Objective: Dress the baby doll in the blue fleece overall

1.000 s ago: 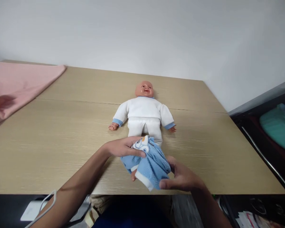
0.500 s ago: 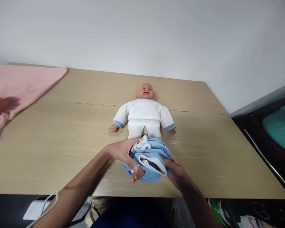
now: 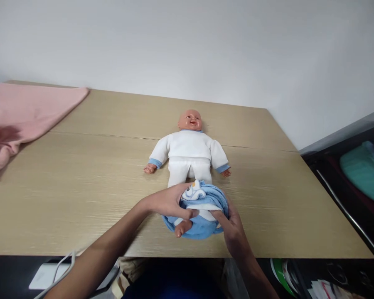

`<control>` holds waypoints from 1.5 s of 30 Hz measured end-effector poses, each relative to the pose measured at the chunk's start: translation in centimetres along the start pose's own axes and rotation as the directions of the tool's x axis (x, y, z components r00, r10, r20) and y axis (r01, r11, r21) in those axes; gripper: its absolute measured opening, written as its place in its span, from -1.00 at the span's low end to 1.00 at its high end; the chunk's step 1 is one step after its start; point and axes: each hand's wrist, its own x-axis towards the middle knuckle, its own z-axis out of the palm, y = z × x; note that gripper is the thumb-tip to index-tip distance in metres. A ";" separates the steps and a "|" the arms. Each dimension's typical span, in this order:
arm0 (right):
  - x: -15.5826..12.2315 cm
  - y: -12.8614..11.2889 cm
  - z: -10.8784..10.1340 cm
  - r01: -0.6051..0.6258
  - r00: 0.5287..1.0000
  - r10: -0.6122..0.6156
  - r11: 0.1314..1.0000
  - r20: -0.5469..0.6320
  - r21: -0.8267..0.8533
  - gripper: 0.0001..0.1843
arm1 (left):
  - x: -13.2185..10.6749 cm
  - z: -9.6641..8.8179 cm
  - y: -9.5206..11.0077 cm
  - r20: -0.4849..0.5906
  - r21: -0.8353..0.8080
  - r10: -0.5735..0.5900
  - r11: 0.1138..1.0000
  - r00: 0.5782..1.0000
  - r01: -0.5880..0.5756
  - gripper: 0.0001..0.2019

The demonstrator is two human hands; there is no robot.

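Left hand's hold: My left hand (image 3: 171, 201) pinches the gathered light-blue terry-cloth garment with white trim (image 3: 202, 229), thumb across its near face; the fingers behind are hidden.
Right hand's hold: My right hand (image 3: 233, 226) pinches the garment's right side, thumb at a white-trimmed edge, fingers wrapped round it and mostly out of sight.
Opening the cloth: I judge this to be work on the right-hand leg opening; I would spread the white band wide with both thumbs and ease it along evenly rather than tug one side.
Foot on the left: The tan plastic foot (image 3: 183, 228) shows just below my left thumb; steadying that leg should stop the cloth slipping.
Garment's place: Lower centre of the frame, bunched around the lower legs of the white-clothed doll with a bald plastic head (image 3: 190, 143).
Garment's look: Fluffy, crowded into curved folds, with a white appliqué patch (image 3: 195, 192) near its top; whatever lies inside the folds I cannot tell.
Doll's lie: On its back on the pale wood-grain table (image 3: 274, 195), head towards the top of the frame.
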 end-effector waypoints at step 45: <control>-6.1 6.4 1.3 0.179 0.833 -0.450 0.770 -0.322 -0.612 -0.79 | 0.6 5.4 0.4 -0.214 0.850 -0.102 0.471 0.972 0.236 -0.42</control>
